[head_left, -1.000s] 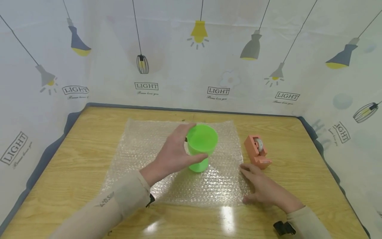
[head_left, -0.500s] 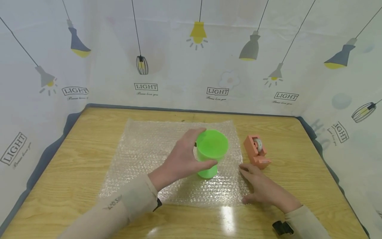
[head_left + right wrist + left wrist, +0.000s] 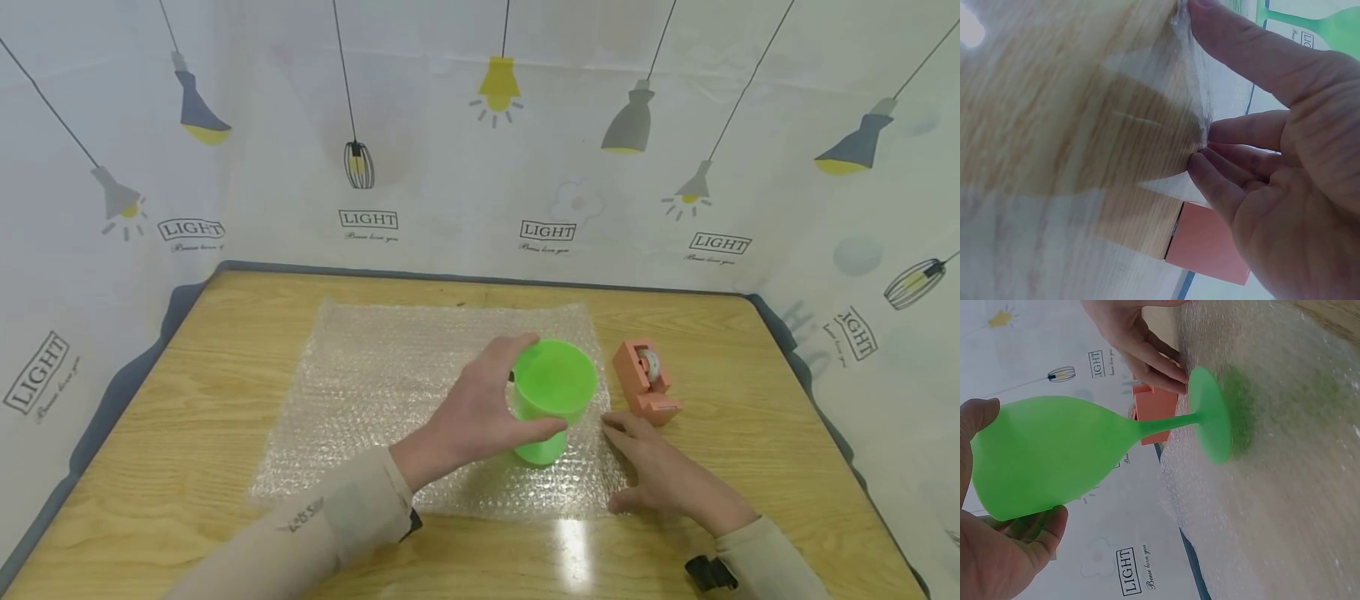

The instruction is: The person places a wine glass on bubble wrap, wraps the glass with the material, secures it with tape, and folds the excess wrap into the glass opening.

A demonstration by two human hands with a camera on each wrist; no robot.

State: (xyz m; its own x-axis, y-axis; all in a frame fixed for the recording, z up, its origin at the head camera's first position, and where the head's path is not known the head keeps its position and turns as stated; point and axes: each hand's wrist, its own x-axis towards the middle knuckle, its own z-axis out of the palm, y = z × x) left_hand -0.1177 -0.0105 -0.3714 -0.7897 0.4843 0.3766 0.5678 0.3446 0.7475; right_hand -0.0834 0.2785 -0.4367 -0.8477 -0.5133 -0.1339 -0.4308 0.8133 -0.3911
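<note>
Gripping a green goblet [image 3: 557, 379] by its bowl [image 3: 1047, 453], the left hand [image 3: 480, 408] holds it upright at bubble wrap [image 3: 390, 375], toward four o'clock.
Bright, plain and smooth, the bowl narrows to a slim stem [image 3: 1169, 423] and flat round foot [image 3: 1210, 419]; the right hand [image 3: 663, 467] lies loose, fingertips [image 3: 617, 423] at the wrap's three o'clock edge.

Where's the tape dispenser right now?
In the head view, the coral tape dispenser sits on the right side of the table, beside the bubble wrap's right edge and just beyond the right hand.
</note>
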